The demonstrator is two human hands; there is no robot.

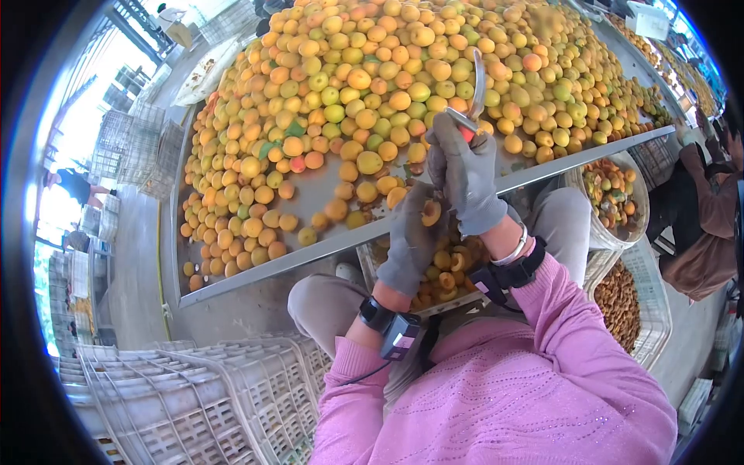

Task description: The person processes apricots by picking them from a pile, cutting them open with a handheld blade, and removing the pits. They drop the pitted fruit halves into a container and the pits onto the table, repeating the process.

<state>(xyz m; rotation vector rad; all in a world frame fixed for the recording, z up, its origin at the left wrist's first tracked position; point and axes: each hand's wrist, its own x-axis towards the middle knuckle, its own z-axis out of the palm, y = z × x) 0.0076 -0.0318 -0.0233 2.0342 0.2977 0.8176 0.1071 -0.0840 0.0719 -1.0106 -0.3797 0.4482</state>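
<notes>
Grey gloves cover both hands. My right hand [474, 180] is wrapped round a knife [479, 81] with a curved blade pointing up and away; a bit of red handle shows at the fist. Just left of it and close against it, my left hand [411, 236] is closed on a cut apricot [431, 213], whose orange inner face shows. Both hands are above the near edge of a metal table [310, 249] heaped with whole apricots [341, 85]. Below them, between my knees, a crate holds apricot halves [448, 279], partly hidden by my hands.
A raised metal rim borders the table in front. To the right stand a bucket [626, 225] of apricot pieces and a white crate [655, 310] with brown pits [618, 302]. Stacked plastic crates [209, 395] are at the lower left. Another person [705, 194] sits at the far right.
</notes>
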